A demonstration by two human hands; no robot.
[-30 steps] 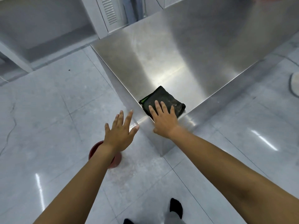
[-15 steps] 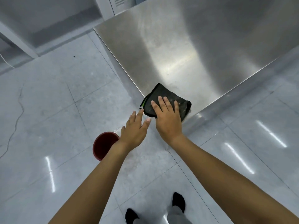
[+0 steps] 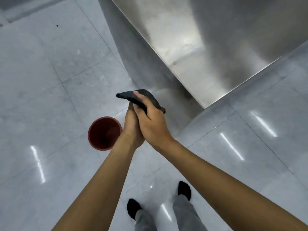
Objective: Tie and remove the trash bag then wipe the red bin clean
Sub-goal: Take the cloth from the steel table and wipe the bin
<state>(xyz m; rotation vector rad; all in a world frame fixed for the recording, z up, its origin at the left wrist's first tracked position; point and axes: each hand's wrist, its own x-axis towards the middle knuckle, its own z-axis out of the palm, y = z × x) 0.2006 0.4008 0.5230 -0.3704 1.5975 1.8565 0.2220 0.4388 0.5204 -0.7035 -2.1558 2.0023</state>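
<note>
From the head camera, looking down: my right hand point(image 3: 152, 123) grips a dark, almost black folded cloth point(image 3: 150, 97), thumb over its near face and fingers curled round the far side, so the cloth sticks out above my knuckles and hangs in the air, clear of everything. My left hand point(image 3: 132, 125) is pressed against the right one, palm to palm; its fingers point(image 3: 130, 108) reach up to the cloth's lower edge, but the right hand covers most of them and I cannot tell whether they actually pinch the fabric or only lie against it.

The round red plastic bin point(image 3: 105, 133) stands upright on the pale grey tiled floor point(image 3: 50, 80), its mouth open toward me and its inside dark. It sits just beside my left wrist as seen from above, on the left of both hands, and no bag shows in it.

Taking the bin as the landmark: the brushed stainless-steel worktop point(image 3: 216, 39) lies beyond it and to the right, its near corner pointing toward my hands. My two feet in black socks point(image 3: 184, 188) with grey trouser legs stand on the floor nearer to me than the bin and to its right. Bright streaks of light reflect off the tiles on either side of the bin.
</note>
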